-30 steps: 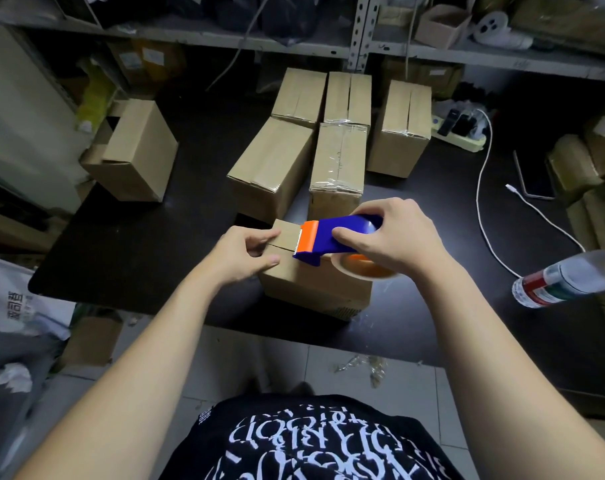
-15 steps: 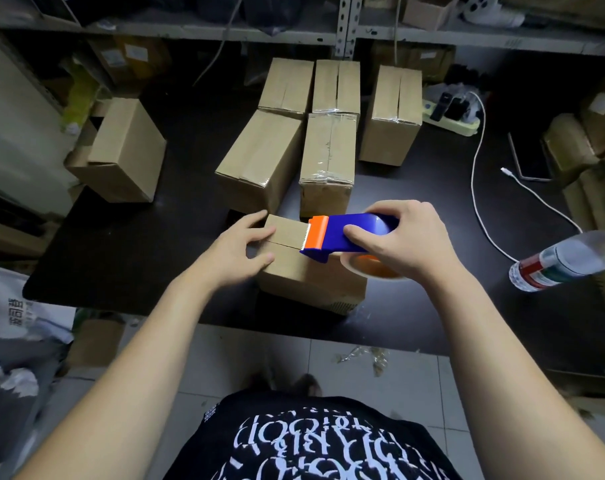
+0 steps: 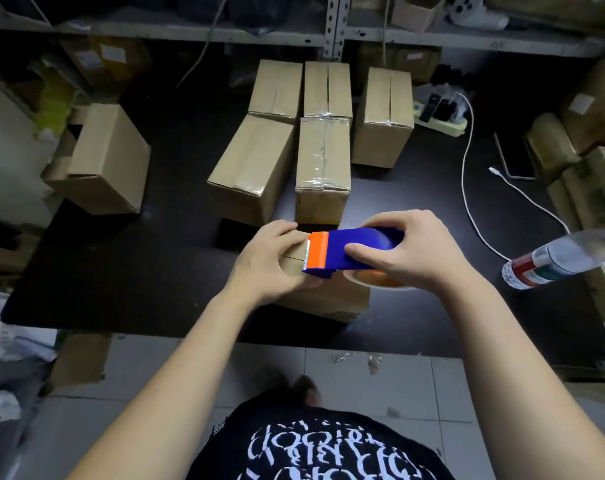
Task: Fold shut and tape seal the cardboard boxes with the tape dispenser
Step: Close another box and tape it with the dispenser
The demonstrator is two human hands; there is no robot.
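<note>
The one camera sits on my head, looking forward and steeply down, close over the counter [image 3: 121, 271] edge.

Both hands on a small brown cardboard box [image 3: 328, 299] at the near edge of a black tabletop [image 3: 138, 271].
Left hand [image 3: 270, 261] grips the box's left end, fingers curled over the top. Right hand [image 3: 408, 251] holds a blue tape dispenser with an orange front [image 3: 346, 252] over the box top, orange end just beside the left fingers. Five taped brown cardboard boxes [image 3: 323, 161] stand clustered behind. An open-flapped brown box [image 3: 103, 161] lies on its side far left. A clear plastic bottle with a red label [image 3: 557, 261] and a white cable [image 3: 467, 188] are at right.
</note>
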